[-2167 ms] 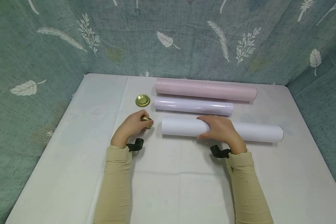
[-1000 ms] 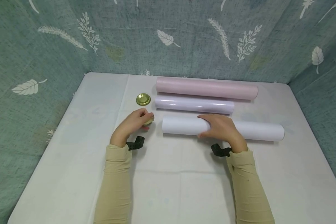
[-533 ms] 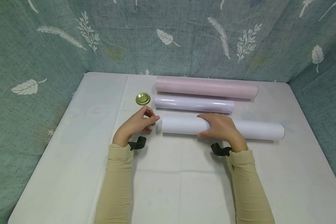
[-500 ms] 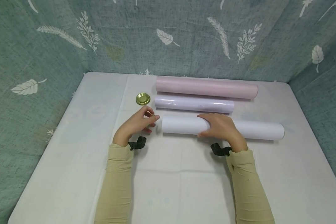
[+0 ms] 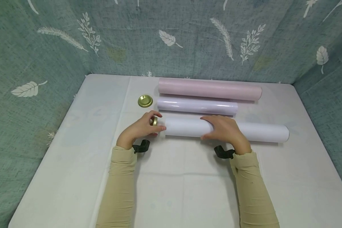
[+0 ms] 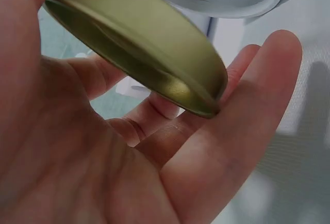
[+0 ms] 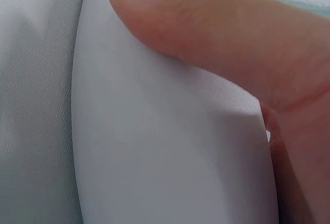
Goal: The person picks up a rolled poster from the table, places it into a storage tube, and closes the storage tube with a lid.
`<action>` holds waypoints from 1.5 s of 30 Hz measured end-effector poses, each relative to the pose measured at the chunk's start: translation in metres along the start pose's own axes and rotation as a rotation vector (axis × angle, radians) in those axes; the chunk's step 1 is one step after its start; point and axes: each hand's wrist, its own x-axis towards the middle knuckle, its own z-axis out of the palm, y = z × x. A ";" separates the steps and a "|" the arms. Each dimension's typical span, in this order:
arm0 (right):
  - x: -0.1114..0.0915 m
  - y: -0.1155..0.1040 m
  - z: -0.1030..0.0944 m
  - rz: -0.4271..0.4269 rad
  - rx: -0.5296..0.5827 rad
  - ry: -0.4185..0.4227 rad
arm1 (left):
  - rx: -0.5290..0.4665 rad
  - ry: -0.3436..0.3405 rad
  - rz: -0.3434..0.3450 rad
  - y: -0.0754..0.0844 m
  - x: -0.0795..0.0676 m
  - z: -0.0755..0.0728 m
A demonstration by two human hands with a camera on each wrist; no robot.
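Observation:
My left hand (image 5: 141, 129) holds a gold metal lid (image 5: 155, 121) between thumb and fingers, just off the left end of a white paper roll (image 5: 185, 127). The lid stands on edge there. In the left wrist view the lid's rim (image 6: 149, 28) lies across the fingers, and the roll's hollow end (image 6: 232, 7) shows just beyond. The thumb tip comes right up to the roll's edge in the head view. My right hand (image 5: 225, 131) grips the roll near its middle from above. Its thumb (image 7: 206, 43) lies along the white surface in the right wrist view.
A second gold lid (image 5: 145, 101) lies flat beyond my left hand. Behind the white roll lie a shiny lavender roll (image 5: 198, 106) and a longer pink roll (image 5: 209, 89), side by side. A leaf-patterned green cloth (image 5: 171, 57) hangs along the back of the white-covered table (image 5: 159, 196).
My left hand has moved right to the white roll's end. The lid in it has turned from lying flatter to on edge, and the fingers have spread. The right hand keeps its place.

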 end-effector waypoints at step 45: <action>-0.001 -0.012 -0.004 -0.049 0.039 0.035 | -0.035 -0.032 0.044 -0.003 0.013 0.013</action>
